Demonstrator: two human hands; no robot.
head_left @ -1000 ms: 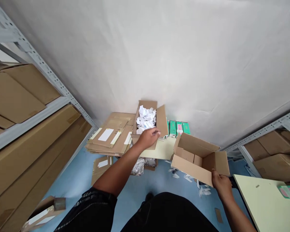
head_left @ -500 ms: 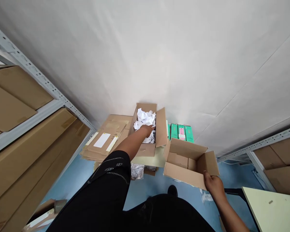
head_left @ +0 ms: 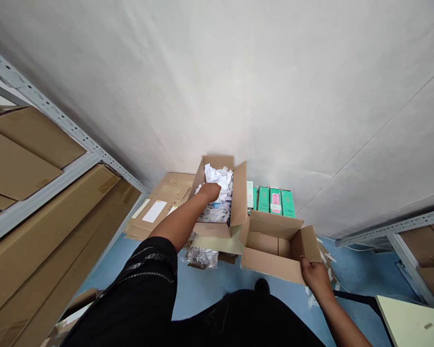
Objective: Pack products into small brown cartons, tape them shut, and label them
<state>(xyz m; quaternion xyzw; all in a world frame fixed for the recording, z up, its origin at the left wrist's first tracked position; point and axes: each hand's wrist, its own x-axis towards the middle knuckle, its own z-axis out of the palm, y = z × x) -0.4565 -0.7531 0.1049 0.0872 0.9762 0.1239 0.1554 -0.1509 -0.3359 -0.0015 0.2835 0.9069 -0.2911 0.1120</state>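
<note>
My left hand is closed on white crumpled paper inside an open cardboard box. That filled box stands on a small table by the wall, and more paper scraps lie in its bottom. My right hand grips the right front corner of a second cardboard box, fingers partly hidden by its flap. This second box is open at the top, tilted towards me, and its visible inside holds nothing.
Flattened cardboard is stacked left of the filled box. Several green boxes line the wall on the right. Bubble wrap sits below the table edge. Shelves with cartons flank both sides; a pale tabletop juts in lower right.
My left hand has moved left and a little nearer to me, bunching the paper and uncovering scraps beneath. The box in my right hand has shifted slightly left.
</note>
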